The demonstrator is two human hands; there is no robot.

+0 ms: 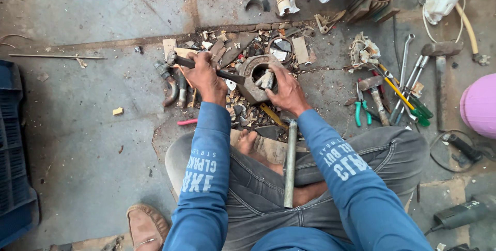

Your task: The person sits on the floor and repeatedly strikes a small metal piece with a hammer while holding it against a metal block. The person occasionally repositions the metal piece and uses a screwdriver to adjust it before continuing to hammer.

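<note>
Seated on cracked concrete floor [82, 127], metal pipe [290, 163] resting across lap. Round metal housing [253, 78] lying amid scrap directly ahead, between both hands. Left hand [205, 75] clenched around hammer handle [199, 65]. Right hand [287, 92] gripping housing rim, fingers inside opening. Green-handled pliers [361, 111] lying nearby, right.

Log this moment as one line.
left hand: grips hammer | right hand: steadies metal housing | steel pipe: across lap
</note>
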